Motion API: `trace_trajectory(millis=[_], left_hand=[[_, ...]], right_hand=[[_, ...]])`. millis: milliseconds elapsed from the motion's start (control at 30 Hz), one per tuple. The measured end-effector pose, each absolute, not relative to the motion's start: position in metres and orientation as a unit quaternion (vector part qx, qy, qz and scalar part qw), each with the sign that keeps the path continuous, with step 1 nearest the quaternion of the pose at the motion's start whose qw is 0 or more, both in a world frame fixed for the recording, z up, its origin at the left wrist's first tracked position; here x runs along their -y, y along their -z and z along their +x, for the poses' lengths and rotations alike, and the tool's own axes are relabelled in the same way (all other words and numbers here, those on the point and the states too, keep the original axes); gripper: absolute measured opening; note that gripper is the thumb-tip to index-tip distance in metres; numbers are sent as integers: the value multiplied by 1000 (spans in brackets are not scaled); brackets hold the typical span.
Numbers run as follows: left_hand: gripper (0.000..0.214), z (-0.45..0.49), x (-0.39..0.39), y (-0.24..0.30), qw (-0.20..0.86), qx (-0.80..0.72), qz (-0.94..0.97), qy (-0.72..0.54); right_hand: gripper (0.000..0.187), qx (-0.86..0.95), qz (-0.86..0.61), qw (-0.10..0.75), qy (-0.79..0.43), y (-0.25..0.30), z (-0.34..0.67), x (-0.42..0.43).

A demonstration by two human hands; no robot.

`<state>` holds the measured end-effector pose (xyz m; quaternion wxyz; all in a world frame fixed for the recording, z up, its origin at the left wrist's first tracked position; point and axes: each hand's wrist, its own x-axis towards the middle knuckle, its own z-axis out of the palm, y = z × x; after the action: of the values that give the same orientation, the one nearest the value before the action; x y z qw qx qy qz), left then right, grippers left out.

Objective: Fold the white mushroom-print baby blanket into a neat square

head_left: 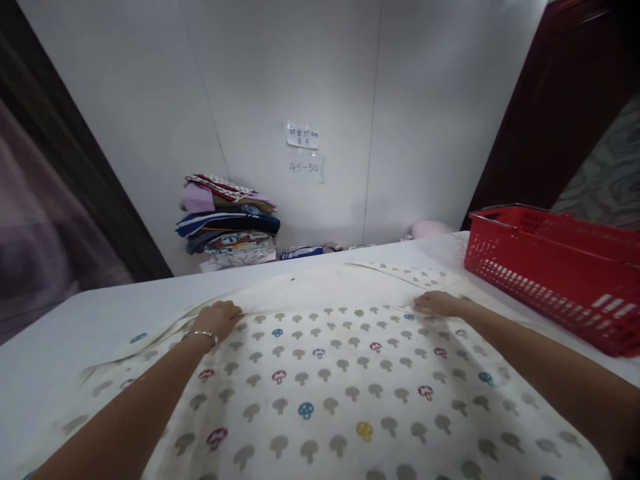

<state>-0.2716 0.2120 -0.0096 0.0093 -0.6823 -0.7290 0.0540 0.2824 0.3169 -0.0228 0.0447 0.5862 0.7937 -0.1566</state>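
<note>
1. Table (45, 333): white top, with the cloth laid over its near half.

2. Pile of folded clothes (227, 223): stacked at the far left against the wall, well apart from both hands, seemingly kept off the working area.

3. Left hand (217, 319): set knuckles-up on the left end of the cloth's far folded edge, with a bracelet (200, 335) on the wrist. The fingers are curled over the edge; whether the edge is pinched between them cannot be told.

4. Cloth (325, 373): cream, printed with small mushrooms, spread flat from the near edge of the table. A top layer is folded so that its edge runs left to right between the two hands, and a plain layer shows beyond it. The cloth lies under both hands, with the edge at the fingertips.

5. Paper notes (303, 137): stuck to the far wall, above centre.

6. Right hand (437, 303): laid flat on the right end of the same edge, fingers spread and pressed down. Nothing is gripped; the placing appears meant to hold the layer flat and level with the left end.

7. Red basket (550, 267): stood at the right, just beside the cloth and near the right forearm, untouched.
</note>
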Motion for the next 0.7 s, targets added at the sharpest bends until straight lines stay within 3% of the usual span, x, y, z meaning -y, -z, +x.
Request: trace_trajectory(millis=[200, 300, 600, 700], left_hand=[[36, -264, -202, -8, 64, 738, -670, -47], [31, -255, -199, -18, 39, 772, -634, -17], [24, -244, -218, -23, -151, 861, -460, 156], [27, -246, -234, -26, -164, 863, -408, 248]], right_hand=[[10, -783, 598, 85, 150, 12, 272, -322], [2, -789, 593, 70, 149, 6, 275, -318], [10, -695, 675, -206, 134, -27, 270, -349], [12, -645, 688, -295, 151, -40, 250, -377]])
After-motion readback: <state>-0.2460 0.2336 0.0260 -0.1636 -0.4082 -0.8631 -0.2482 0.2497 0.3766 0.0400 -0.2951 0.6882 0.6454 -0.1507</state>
